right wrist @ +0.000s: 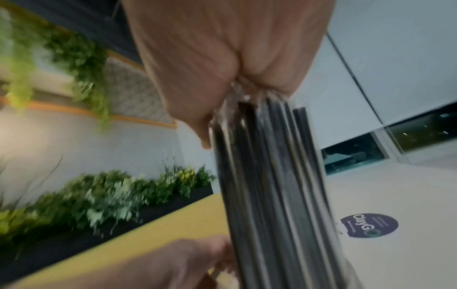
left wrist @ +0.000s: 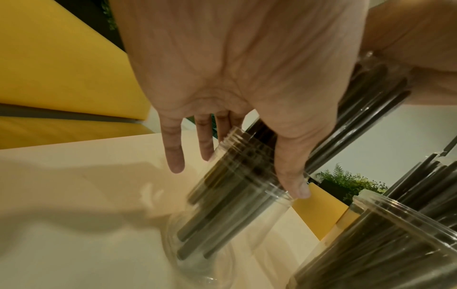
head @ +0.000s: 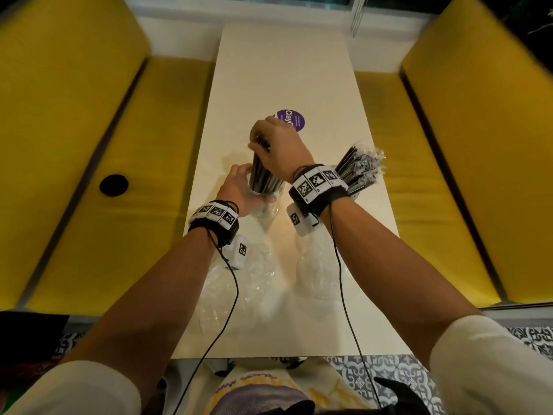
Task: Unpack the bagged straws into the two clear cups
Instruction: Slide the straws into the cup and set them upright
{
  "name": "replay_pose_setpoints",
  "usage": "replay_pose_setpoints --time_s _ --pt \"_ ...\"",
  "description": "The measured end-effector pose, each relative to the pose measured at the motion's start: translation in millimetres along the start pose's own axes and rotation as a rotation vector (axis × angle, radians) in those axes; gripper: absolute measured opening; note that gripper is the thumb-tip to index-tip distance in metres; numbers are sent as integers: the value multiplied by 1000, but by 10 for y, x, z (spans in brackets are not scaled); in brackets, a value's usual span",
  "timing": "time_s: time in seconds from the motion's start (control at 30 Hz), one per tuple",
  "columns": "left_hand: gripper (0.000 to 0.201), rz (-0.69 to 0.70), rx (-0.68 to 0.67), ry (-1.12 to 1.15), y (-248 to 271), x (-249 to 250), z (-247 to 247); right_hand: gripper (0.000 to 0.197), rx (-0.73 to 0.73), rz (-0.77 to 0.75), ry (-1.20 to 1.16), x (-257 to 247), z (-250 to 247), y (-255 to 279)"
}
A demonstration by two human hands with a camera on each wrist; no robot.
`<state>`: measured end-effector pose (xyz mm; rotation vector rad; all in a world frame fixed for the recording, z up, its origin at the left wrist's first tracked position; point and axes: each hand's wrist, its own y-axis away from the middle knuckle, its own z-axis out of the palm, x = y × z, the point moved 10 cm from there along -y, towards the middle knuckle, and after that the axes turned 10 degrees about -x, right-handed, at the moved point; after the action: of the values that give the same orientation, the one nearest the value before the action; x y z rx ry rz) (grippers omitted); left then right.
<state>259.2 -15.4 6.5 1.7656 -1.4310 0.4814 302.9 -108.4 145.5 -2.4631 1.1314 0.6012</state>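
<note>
A clear cup stands on the white table, tipped a little in the left wrist view, and my left hand holds it with the thumb along its rim. My right hand grips the top of a bundle of black straws whose lower ends sit inside that cup. The straws look clear-wrapped. A second clear cup, full of black straws, stands to the right, partly hidden behind my right wrist.
Two crumpled empty plastic bags lie on the near part of the table. A purple round sticker is further back. Yellow benches flank the narrow table, and a black disc lies on the left one.
</note>
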Motion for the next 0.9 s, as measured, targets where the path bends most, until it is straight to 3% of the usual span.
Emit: replay_pose_setpoints --time_s 0.07,0.1,0.2,0.37,0.53,0.6,0.67,0.73,0.83,0.9 --pt "102 24 9 -33 0 -1 -18 11 153 33 -68 98 -161 63" --pt "104 23 9 -35 2 -22 -17 16 150 72 -31 141 -159 90" --pt "108 35 0 -33 -1 -15 4 37 -55 201 117 279 50 105" --pt "100 35 20 -12 -15 -39 -6 48 114 225 39 250 -157 120" --pt "104 -27 16 58 -26 -56 -8 73 -90 190 86 205 186 93" --pt "106 -24 14 39 -20 -58 -9 58 -70 124 129 155 238 123" --pt "95 14 5 4 -14 -25 3 31 59 50 91 114 178 157" --pt "84 51 6 7 8 16 -3 18 187 36 28 157 79 184" --pt "90 67 -4 -5 21 25 -12 17 314 95 6 246 -44 257" --pt "90 69 -9 -19 17 32 -9 28 278 144 84 274 10 284"
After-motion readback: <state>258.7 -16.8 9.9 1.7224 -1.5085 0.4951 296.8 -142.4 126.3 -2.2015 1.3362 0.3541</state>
